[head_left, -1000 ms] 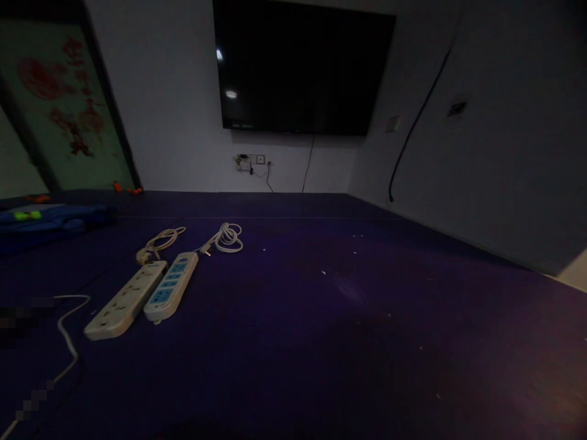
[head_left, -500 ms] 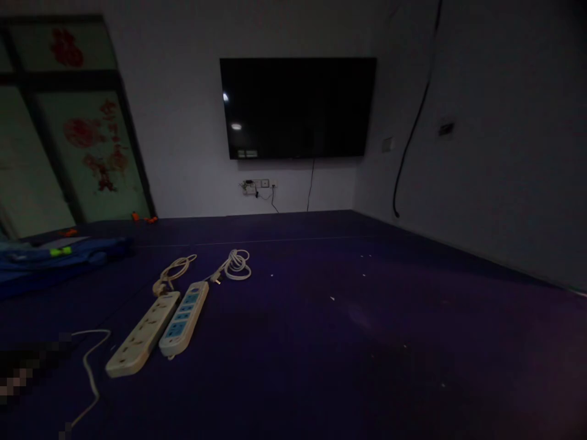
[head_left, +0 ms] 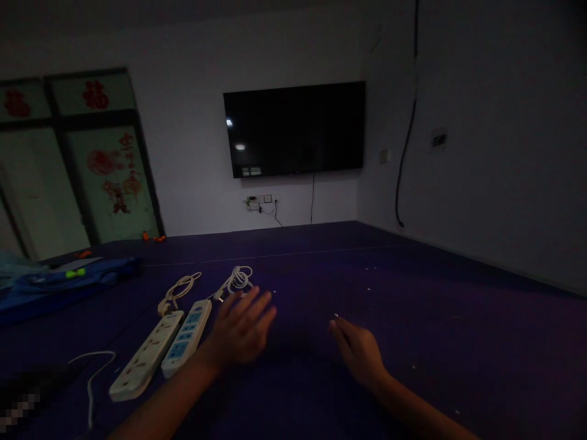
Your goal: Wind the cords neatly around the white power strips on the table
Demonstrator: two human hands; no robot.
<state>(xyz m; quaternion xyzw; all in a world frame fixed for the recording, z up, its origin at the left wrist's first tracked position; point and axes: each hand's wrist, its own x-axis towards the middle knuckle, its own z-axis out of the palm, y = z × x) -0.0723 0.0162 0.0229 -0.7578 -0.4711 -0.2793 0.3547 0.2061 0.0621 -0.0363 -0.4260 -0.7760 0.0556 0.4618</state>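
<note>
My left hand [head_left: 241, 330] reaches forward over the dark purple floor mat [head_left: 413, 318], fingers stretched out and empty, just right of a white and blue power strip [head_left: 187, 337]. A cream power strip [head_left: 147, 357] lies beside that one on its left. Each strip's cord is bundled behind it: a white coil [head_left: 237, 279] and a cream coil [head_left: 178, 289]. My right hand [head_left: 356, 351] hovers farther right, palm down, fingers extended, holding nothing.
A dark wall-mounted TV [head_left: 294, 128] hangs ahead above wall sockets [head_left: 261, 200]. A blue folded item [head_left: 64, 282] lies at the left near a decorated glass door [head_left: 114, 183]. A loose white cable [head_left: 94, 373] runs at the lower left. The room is dim.
Both hands have come into view from below, reaching forward. The camera tilted upward, so the TV and strips sit lower in the picture.
</note>
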